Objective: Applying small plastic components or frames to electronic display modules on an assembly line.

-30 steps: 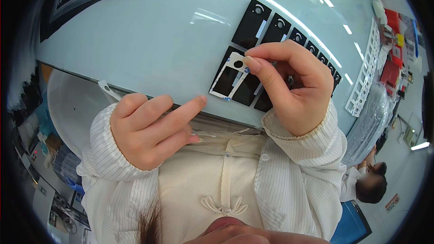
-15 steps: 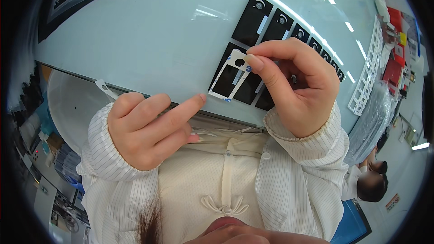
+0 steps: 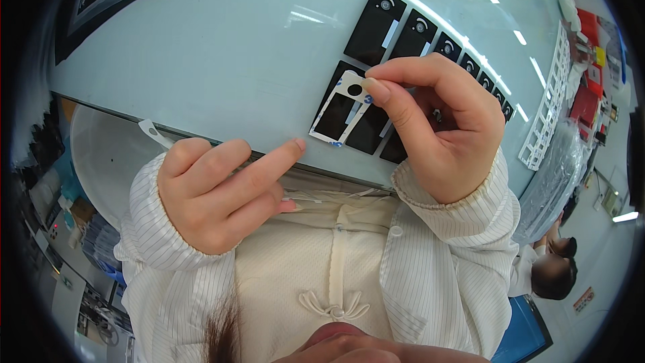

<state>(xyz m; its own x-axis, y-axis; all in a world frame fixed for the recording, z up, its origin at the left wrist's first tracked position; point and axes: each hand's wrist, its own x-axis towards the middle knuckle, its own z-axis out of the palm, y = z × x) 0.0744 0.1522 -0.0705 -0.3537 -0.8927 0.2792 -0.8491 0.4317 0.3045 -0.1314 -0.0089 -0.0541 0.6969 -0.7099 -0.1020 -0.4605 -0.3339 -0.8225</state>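
Observation:
My right hand [image 3: 443, 128] pinches the upper right corner of a thin white adhesive frame [image 3: 347, 86] between thumb and index finger. The frame has blue marks, a round hole and a rectangular window. It lies over a black rectangular panel [image 3: 332, 119], which shows through both openings; whether it is stuck down I cannot tell. My left hand [image 3: 225, 195] is by the table's near edge, palm down, index finger stretched toward the frame's lower left corner without touching. Its other fingers are partly bent and hold nothing visible. Part of the nearby panels is hidden behind my right hand.
More black panels [image 3: 373, 27] with round lens openings lie in rows on the glass-topped table [image 3: 201, 60]. A white cut-out sheet [image 3: 543, 104] is at the right, beside clear plastic wrap [image 3: 554, 175]. A white tab with a hole [image 3: 153, 132] sticks out at the near left edge.
The lower end of the adhesive frame has shifted very slightly up over the panel. Both hands keep nearly the same place and pose.

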